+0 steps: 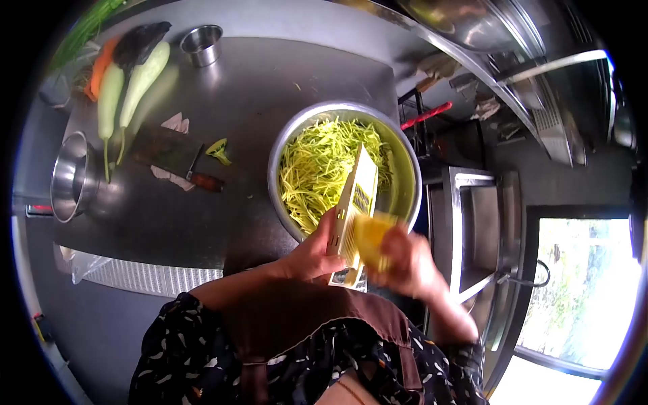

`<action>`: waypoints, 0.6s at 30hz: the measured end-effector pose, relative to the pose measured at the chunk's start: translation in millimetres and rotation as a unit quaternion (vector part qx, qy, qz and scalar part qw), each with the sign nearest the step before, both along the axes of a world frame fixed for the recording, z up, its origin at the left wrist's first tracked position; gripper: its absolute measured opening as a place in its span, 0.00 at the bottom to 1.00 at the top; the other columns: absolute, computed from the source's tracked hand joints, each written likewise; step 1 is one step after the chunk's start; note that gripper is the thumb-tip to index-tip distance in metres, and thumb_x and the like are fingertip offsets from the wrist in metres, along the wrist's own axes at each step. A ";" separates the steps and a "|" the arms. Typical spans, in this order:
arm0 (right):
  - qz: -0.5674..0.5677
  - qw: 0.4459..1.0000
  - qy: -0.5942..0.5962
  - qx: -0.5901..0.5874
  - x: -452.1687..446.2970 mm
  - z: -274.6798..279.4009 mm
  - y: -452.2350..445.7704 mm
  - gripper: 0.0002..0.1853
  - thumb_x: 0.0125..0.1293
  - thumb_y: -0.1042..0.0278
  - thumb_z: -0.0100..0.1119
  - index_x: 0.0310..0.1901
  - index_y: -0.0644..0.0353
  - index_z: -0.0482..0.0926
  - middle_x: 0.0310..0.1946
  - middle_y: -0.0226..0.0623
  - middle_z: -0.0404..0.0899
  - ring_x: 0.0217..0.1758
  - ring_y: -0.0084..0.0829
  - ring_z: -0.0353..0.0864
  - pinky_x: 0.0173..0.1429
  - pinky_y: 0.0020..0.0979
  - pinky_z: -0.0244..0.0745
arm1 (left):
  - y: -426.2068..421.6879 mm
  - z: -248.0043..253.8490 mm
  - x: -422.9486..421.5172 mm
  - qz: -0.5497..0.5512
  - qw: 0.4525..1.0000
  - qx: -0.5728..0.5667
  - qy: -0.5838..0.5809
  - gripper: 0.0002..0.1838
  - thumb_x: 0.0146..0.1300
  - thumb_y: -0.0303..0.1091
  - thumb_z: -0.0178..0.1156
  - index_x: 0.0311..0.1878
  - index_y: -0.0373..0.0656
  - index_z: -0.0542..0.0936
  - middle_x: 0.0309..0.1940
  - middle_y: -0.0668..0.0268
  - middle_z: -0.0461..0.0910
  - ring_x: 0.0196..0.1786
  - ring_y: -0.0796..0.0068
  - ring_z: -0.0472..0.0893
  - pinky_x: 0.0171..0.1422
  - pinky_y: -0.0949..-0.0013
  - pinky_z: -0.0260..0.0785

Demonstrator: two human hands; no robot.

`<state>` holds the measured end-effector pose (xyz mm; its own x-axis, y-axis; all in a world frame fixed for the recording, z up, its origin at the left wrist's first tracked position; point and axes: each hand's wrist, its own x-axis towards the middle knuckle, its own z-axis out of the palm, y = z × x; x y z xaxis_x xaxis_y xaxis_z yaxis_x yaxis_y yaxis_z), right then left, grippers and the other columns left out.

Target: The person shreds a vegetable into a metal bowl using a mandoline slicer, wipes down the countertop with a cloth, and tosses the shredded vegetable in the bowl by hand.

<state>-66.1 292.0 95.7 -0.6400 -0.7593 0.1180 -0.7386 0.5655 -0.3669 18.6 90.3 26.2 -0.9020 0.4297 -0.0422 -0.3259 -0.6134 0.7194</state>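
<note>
My left hand [312, 252] is closed around the lower part of a white mandoline grater [343, 226], which leans at a slant over the near rim of a large steel bowl [407, 177]. Its upper end reaches in over a heap of pale green-yellow vegetable shreds [314, 165] filling much of the bowl. At the grater's face, my right hand [413, 264] grips a yellow piece [370, 239]. Hand and piece are smeared by motion, so the piece's exact kind is unclear. Whether it touches the blade cannot be made out.
Left of the bowl lie a knife [206, 181], a dark cutting board [164, 150] and a green vegetable scrap [218, 152]. Farther off are long pale green vegetables [144, 81], a carrot [102, 67], a small steel pot [202, 46] and a steel bowl [71, 177]. A sink [476, 233] is at right.
</note>
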 end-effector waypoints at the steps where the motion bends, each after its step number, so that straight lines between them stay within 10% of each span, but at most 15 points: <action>1: 0.038 0.998 -0.020 -0.036 5.4 -5.9 8.0 0.17 0.40 0.65 0.75 0.30 0.61 0.78 0.34 0.45 0.78 0.41 0.44 0.82 0.43 0.41 0.79 | 2.9 -4.6 -2.2 -0.003 1.000 0.007 -0.012 0.52 0.49 0.27 0.55 0.74 0.50 0.36 0.68 0.60 0.53 0.71 0.66 0.53 0.73 0.60 0.46; 5: -0.174 0.984 0.028 -0.003 -57.8 -31.9 -17.8 0.18 0.49 0.55 0.69 0.36 0.58 0.80 0.37 0.42 0.76 0.35 0.42 0.81 0.35 0.41 0.77 | 13.2 -14.1 9.1 -0.017 0.998 -0.042 0.037 0.53 0.48 0.30 0.59 0.73 0.48 0.36 0.68 0.61 0.51 0.70 0.68 0.51 0.72 0.60 0.46; 12: 0.051 0.995 -0.086 -0.029 25.3 15.3 -6.7 0.17 0.40 0.66 0.74 0.32 0.60 0.79 0.39 0.45 0.78 0.39 0.42 0.82 0.37 0.35 0.80 | 6.1 -13.4 -3.1 0.014 0.999 -0.031 0.020 0.52 0.49 0.27 0.58 0.73 0.47 0.37 0.64 0.58 0.55 0.68 0.63 0.56 0.70 0.58 0.51; 18: -0.167 0.986 0.016 -0.026 -74.8 -41.2 -8.8 0.19 0.45 0.62 0.72 0.36 0.62 0.78 0.36 0.46 0.74 0.33 0.44 0.79 0.36 0.38 0.77 | 18.0 -19.1 10.2 -0.020 0.999 -0.006 0.041 0.53 0.48 0.26 0.58 0.73 0.46 0.36 0.66 0.57 0.51 0.70 0.63 0.52 0.71 0.57 0.50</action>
